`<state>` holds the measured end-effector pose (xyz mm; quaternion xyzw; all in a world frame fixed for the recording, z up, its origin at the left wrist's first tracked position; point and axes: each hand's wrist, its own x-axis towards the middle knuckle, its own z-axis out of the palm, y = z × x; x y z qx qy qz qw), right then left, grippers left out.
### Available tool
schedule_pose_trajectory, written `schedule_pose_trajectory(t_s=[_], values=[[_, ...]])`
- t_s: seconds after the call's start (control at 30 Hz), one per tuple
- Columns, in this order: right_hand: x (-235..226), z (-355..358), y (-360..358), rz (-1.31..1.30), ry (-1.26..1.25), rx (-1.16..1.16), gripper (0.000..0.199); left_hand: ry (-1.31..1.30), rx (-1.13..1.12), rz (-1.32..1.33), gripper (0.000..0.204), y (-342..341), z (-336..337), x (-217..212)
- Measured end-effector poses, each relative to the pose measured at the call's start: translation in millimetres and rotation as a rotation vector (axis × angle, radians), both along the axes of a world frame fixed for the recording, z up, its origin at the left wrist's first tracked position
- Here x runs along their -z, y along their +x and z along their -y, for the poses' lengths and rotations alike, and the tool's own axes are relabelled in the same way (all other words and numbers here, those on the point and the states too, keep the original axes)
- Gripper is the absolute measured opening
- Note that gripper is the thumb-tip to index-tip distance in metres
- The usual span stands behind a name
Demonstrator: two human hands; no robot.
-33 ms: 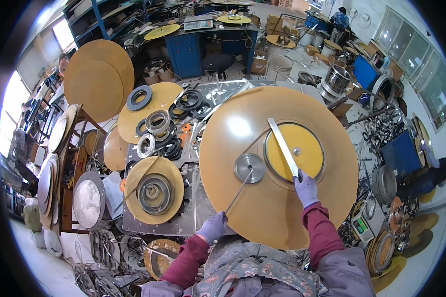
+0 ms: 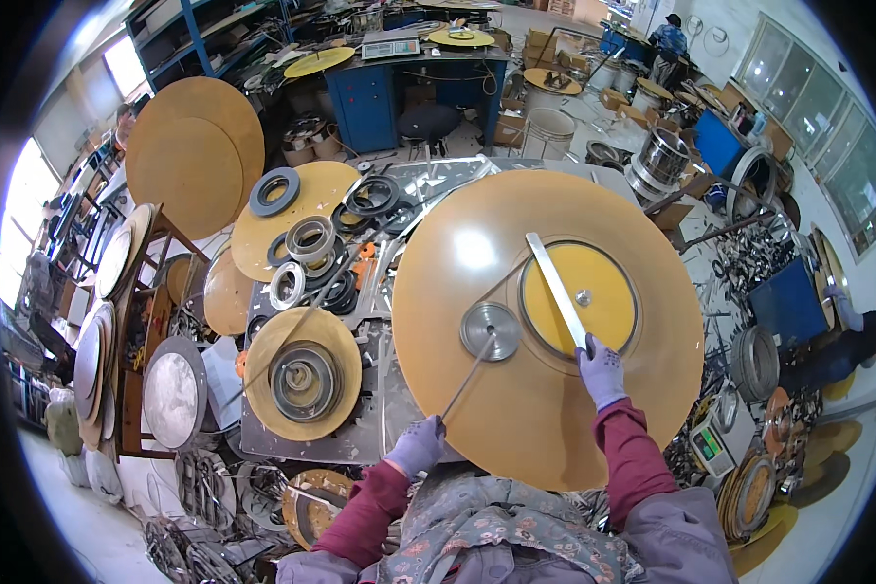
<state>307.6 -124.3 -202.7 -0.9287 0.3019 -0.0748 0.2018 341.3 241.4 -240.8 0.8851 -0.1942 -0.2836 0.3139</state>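
Cluttered worktop (image 2: pixel 368 426), frame centre: left hand (image 2: pixel 417 446) clamps its fingers on a strip (image 2: pixel 467 378), seemingly partly wound around the yellow disc (image 2: pixel 608 313), some unwound; right hand's (image 2: pixel 602 375) fingers clasp a flat bar (image 2: pixel 555 282).

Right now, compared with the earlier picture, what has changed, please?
The grey strip across the smaller disc at left seems to reach further toward the upper right. Nothing was visibly taken hold of or let go: the left hand stays on the thin rod, the right hand on the pale flat bar, and the large disc lies as before.
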Motion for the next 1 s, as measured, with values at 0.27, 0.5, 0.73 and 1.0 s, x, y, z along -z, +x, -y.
schedule_pose_trajectory(t_s=[0.27,0.5,0.73,1.0], values=[[-3.8,4.4,-3.3,-0.037,0.015,-0.017,0.041,0.023,0.120,0.025,0.018,2.4,-1.8,-12.6],[-9.6,-3.7,-5.9,-0.003,0.020,-0.019,0.039,-0.038,0.086,0.031,0.016,-3.7,-0.8,-15.7],[-4.6,-6.7,-8.7,-0.001,-0.013,-0.029,0.039,-0.014,0.104,0.013,0.021,-5.6,-2.0,-2.4],[3.8,-8.8,-15.5,0.016,0.025,-0.024,0.042,-0.023,0.138,0.031,0.019,-14.9,2.8,-5.0]])
